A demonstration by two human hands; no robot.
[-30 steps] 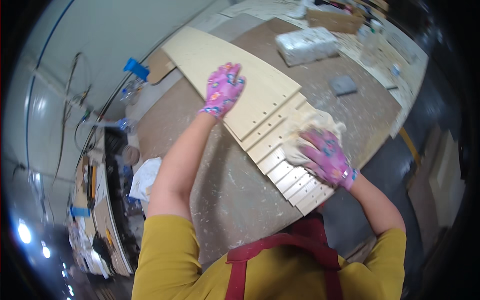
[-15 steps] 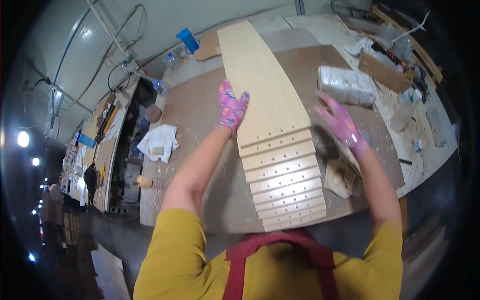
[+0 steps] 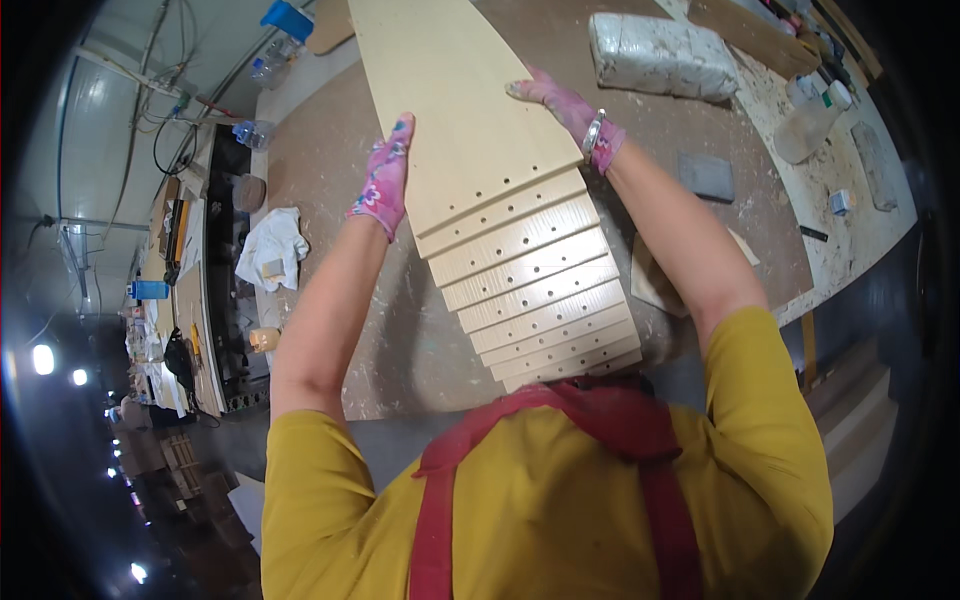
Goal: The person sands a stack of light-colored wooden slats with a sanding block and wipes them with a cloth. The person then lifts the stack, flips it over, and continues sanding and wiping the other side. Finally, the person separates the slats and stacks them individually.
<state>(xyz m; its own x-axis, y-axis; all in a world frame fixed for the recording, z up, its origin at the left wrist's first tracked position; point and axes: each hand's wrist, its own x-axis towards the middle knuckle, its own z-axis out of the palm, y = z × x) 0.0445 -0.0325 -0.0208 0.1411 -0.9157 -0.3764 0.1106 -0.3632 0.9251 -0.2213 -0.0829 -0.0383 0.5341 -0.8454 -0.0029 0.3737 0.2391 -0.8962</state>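
Observation:
A long pale wooden panel (image 3: 455, 110) lies on top of a stack of similar panels (image 3: 545, 275), whose ends are stepped toward me and have small drilled holes. My left hand (image 3: 384, 182), in a pink flowered glove, grips the top panel's left edge with its fingers along the side. On the opposite edge, my right hand (image 3: 565, 110) is gloved in pink too and reaches over the rim, gripping the same panel. The far end of the panel passes out of view, and the fingers under its edges are hidden.
The brown-topped workbench (image 3: 330, 195) carries a plastic-wrapped block (image 3: 660, 55) beyond my right hand. A grey pad (image 3: 706, 176) and a clear bottle (image 3: 808, 125) stand to the right. On the left are a white cloth (image 3: 272, 248) and a small tan roll (image 3: 264, 340).
My right hand has come from the air beside the stack onto the top panel's right edge. The left hand stays at the left edge. My view has shifted, so the bench appears moved.

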